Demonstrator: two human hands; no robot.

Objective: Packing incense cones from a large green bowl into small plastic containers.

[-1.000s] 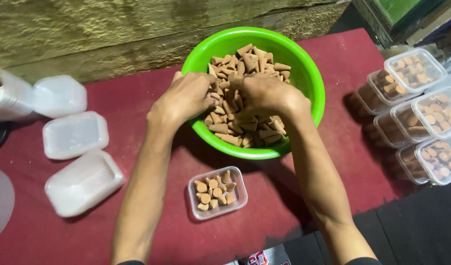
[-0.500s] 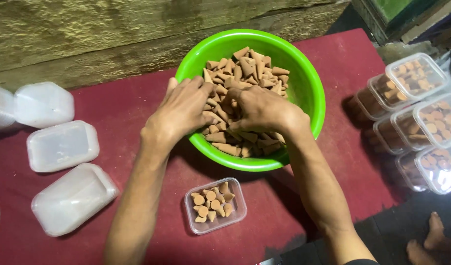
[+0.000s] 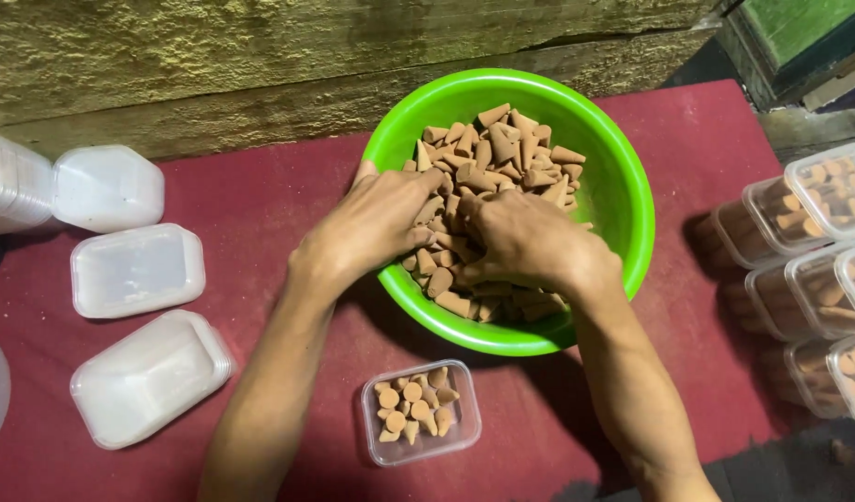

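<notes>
Gathering small tan clay-coloured cones (image 3: 502,153) in the round green plastic bowl (image 3: 623,177), left hand (image 3: 376,223) and right hand (image 3: 525,242) curl their fingers into the heap, cupped toward each other as if to scoop

Warm, fairly even light falls from above and a little in front of me, bright on the green bowl (image 3: 623,177), whose far inner wall carries a soft glare. My left hand (image 3: 371,228) and right hand (image 3: 525,244) throw dull shadows toward me across the red cloth (image 3: 260,200). The lower right corner sinks into darkness. The middle is sharp; the stacked clear boxes (image 3: 818,251) at the right edge look softer and slightly stretched.
</notes>
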